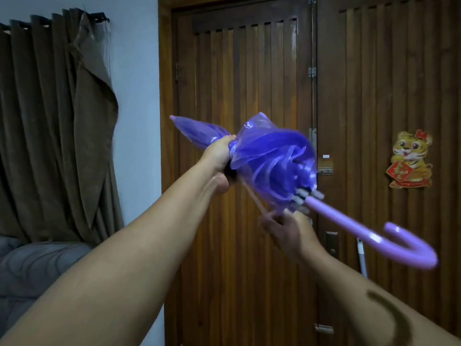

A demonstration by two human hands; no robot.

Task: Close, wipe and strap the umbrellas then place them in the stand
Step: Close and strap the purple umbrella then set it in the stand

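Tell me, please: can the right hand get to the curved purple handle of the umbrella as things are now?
Probably yes. The right hand pinches a thin strap just below the canopy's loose end, and the curved handle sticks out to its right with nothing between them. It would have to let go of the strap first, while the left hand grips the canopy.

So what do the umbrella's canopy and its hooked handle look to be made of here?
Canopy: looks like thin translucent purple plastic film, glossy; light passes through it and the folds crinkle and shine. Hooked handle: appears to be smooth lilac moulded plastic, semi-gloss, with a bright highlight on the curve; motion blur leaves the exact finish unsure.
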